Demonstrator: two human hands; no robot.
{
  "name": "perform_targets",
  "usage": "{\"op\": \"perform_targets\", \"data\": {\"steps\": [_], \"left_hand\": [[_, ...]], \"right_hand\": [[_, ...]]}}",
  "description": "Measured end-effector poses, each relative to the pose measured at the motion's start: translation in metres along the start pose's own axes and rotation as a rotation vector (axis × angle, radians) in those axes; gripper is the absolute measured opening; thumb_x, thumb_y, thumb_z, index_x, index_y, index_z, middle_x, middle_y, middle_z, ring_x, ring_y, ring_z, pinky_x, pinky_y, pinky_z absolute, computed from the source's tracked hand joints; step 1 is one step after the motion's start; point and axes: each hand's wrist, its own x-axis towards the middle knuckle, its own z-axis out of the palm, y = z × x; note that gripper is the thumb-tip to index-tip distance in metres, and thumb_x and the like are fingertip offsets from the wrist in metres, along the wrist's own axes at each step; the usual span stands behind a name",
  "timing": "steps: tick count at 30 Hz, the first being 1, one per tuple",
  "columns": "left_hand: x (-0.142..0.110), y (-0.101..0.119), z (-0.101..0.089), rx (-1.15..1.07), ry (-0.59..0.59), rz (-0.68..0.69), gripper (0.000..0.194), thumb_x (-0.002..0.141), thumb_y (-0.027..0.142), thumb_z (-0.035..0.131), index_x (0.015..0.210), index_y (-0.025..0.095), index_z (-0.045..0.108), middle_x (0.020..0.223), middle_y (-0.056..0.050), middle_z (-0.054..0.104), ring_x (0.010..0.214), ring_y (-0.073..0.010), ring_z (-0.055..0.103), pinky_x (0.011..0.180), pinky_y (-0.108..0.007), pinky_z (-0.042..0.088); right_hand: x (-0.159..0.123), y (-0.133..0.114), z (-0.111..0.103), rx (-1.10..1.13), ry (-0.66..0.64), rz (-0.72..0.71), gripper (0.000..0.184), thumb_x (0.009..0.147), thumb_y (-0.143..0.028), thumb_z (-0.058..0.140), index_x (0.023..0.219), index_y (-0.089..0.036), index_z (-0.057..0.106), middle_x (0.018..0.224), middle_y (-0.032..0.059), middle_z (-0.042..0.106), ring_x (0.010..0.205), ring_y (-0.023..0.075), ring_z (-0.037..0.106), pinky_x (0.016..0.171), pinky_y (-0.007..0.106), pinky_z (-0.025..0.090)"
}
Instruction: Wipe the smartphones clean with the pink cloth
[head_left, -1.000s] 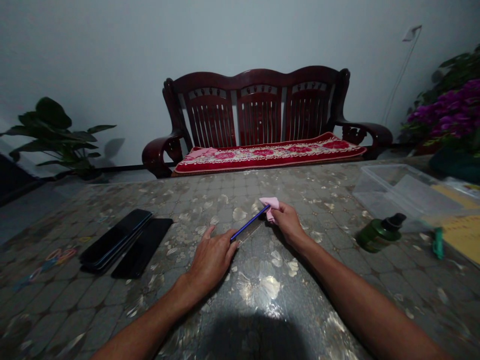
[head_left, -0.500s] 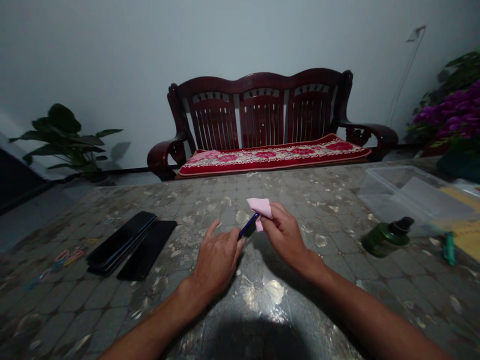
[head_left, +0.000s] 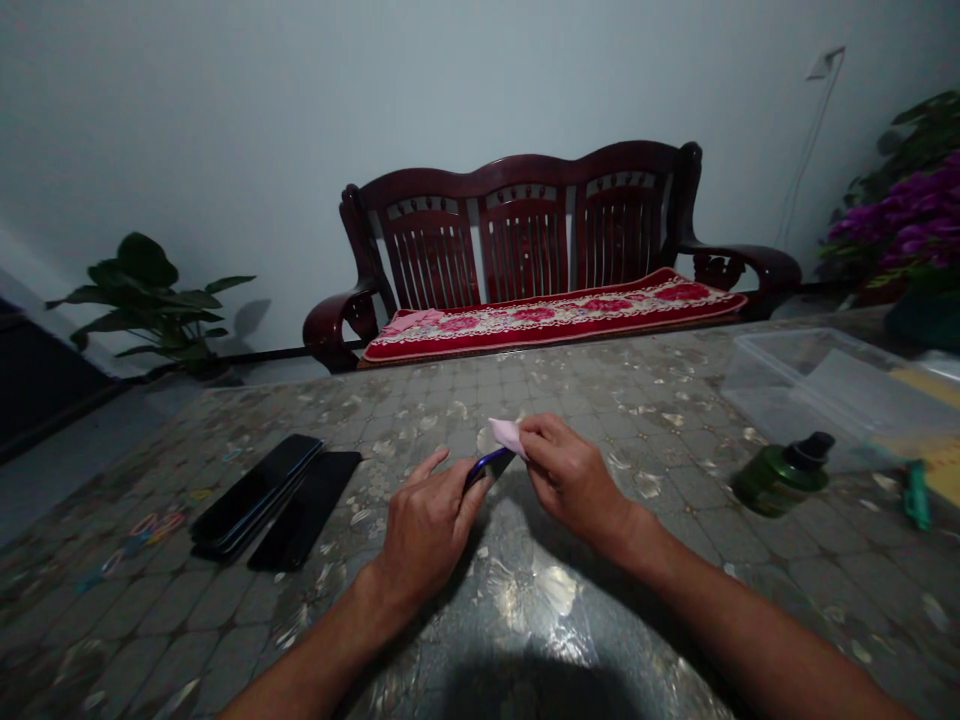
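In my left hand a phone with a blue edge is held up on its side over the table, and much of it is hidden by the fingers. The left thumb and fingers close on its near end. My right hand pinches a folded pink cloth against the phone's far end. Left of my hands lie several dark phones, a stacked pair and a flat black one beside it.
Right of my hands, a green bottle with a black cap stands before a clear plastic box. A small green object lies near yellow paper. Colourful rings lie at left. Beyond the patterned table is a wooden bench.
The phone has turned, so its blue edge looks shorter. My right hand with the cloth has come closer to my left hand. The view has shifted slightly.
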Motion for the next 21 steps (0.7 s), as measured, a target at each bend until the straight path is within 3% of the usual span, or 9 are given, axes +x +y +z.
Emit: {"op": "perform_targets", "data": {"steps": [3,6,11,17,21], "left_hand": [[0.0,-0.004,0.002,-0.03,0.049,-0.017,0.024,0.104,0.032,0.044,0.106,0.021,0.066,0.086,-0.004,0.077,0.079,-0.0219,0.074,0.1,-0.042,0.056],[0.0,-0.005,0.004,-0.062,0.078,-0.027,0.022,0.104,0.03,0.045,0.111,0.021,0.064,0.091,-0.004,0.077,0.083,-0.0218,0.075,0.101,-0.041,0.056],[-0.001,-0.006,0.007,-0.09,0.08,-0.042,0.02,0.104,0.03,0.046,0.113,0.022,0.062,0.096,-0.004,0.077,0.085,-0.0209,0.075,0.101,-0.04,0.056],[-0.001,-0.005,0.006,-0.146,0.028,-0.085,0.022,0.103,0.028,0.046,0.116,0.024,0.063,0.103,-0.004,0.077,0.091,-0.0208,0.075,0.096,-0.039,0.058],[-0.002,-0.005,0.006,-0.194,0.033,-0.076,0.022,0.103,0.026,0.047,0.119,0.023,0.062,0.106,-0.004,0.077,0.094,-0.0202,0.074,0.098,-0.039,0.057]], "right_hand": [[0.003,0.005,-0.002,0.068,0.054,0.108,0.03,0.086,0.0,0.049,0.098,-0.02,0.068,0.094,0.007,0.064,0.089,0.0192,0.061,0.078,0.029,0.051],[0.006,0.002,-0.003,0.102,0.096,0.181,0.029,0.086,-0.001,0.05,0.098,-0.021,0.068,0.092,0.0056,0.063,0.09,0.0192,0.06,0.079,0.03,0.05],[0.004,-0.006,-0.002,0.07,0.143,0.109,0.027,0.085,-0.001,0.051,0.096,-0.02,0.067,0.095,0.0067,0.059,0.088,0.0187,0.059,0.076,0.028,0.05],[-0.006,-0.017,0.006,0.038,0.098,-0.007,0.055,0.085,0.0,0.049,0.132,-0.025,0.06,0.1,0.0068,0.057,0.09,0.0189,0.059,0.075,0.029,0.055],[-0.007,-0.014,0.006,0.017,0.115,-0.05,0.061,0.084,0.0,0.049,0.138,-0.026,0.058,0.098,0.0062,0.057,0.087,0.0182,0.059,0.073,0.029,0.055]]}}
